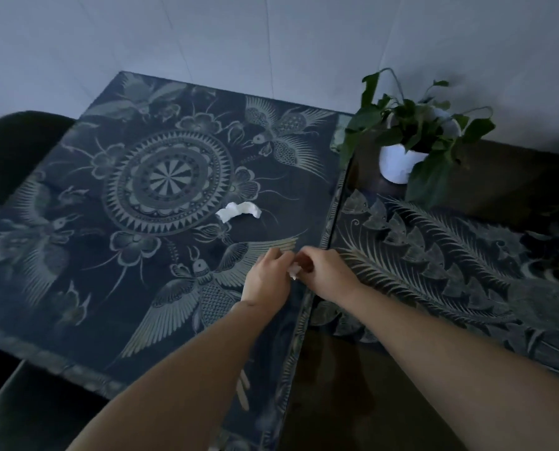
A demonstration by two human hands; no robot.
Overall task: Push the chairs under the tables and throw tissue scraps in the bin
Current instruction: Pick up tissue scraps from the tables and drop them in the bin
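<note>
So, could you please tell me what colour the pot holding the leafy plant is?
The round plant pot is white, seen best in the head view.

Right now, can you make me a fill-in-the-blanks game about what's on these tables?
1. The loose tissue scrap lies on the patterned table beside the big ______ design.
2. The plant grows in a ______ pot.
3. The left hand and right hand hold a small piece of ______ between them.
4. A dark ______ stands at the far left of the table.

Missing words: round; white; tissue; chair
</note>
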